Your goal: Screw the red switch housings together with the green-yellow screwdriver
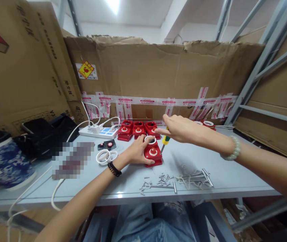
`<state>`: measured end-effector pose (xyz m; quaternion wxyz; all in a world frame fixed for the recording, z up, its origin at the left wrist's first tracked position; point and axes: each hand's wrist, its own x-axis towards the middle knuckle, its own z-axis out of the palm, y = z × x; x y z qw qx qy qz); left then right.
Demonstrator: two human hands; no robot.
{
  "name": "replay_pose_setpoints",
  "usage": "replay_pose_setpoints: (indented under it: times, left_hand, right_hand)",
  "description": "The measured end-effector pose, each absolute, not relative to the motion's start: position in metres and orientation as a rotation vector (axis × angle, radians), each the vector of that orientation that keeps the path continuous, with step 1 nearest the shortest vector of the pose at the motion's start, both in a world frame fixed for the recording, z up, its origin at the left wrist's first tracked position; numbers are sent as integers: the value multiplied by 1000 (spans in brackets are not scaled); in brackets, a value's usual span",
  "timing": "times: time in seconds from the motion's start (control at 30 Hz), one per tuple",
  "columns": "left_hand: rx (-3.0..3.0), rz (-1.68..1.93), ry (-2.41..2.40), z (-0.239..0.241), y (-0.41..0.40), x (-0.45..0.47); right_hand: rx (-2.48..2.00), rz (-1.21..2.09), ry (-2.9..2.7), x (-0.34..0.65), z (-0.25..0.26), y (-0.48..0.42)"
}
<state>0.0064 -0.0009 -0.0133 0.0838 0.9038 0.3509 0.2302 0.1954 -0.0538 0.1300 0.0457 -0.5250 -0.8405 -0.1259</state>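
Observation:
On the table in front of me sits a red box [154, 160] with a red dome button and a white ring [150, 140] at its far end. My left hand [138, 151] is closed round the box's left side, steadying it on the tabletop. Above its right side, my right hand [181, 129] grips a screwdriver [165, 141] with a yellow and green handle. The screwdriver stands nearly upright, its shaft reaching down to the box's right edge; whether the tip sits in a screw I cannot tell. Small loose screws [164, 179] lie nearer to me.
Three similar red boxes [138, 131] stand behind, beside a white power strip [99, 131]. White rings [103, 157] and small black parts [107, 145] lie left. T-shaped metal pieces [196, 177] lie front right. A blue patterned cup [5, 163] stands far left; a cardboard wall [158, 74] closes the back.

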Motion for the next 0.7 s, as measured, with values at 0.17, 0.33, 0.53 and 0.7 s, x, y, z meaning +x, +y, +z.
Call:
replay_pose_setpoints:
  times: [0.17,0.33,0.53,0.7]
  left_hand:
    - [2721,689,1044,-13,-1,6]
    - [2708,683,1044,-14,0,6]
    - [2706,696,1036,-14,0,6]
    - [2725,673,1047,-14,0,7]
  right_hand:
    - [-1366,-236,-2622,196,130,-51]
    - [-1300,-148,-2678,195,130,-53]
    - [-1402,-191,-2551,195,128,-48]
    - [-1319,-52,-2595,197,134,-51]
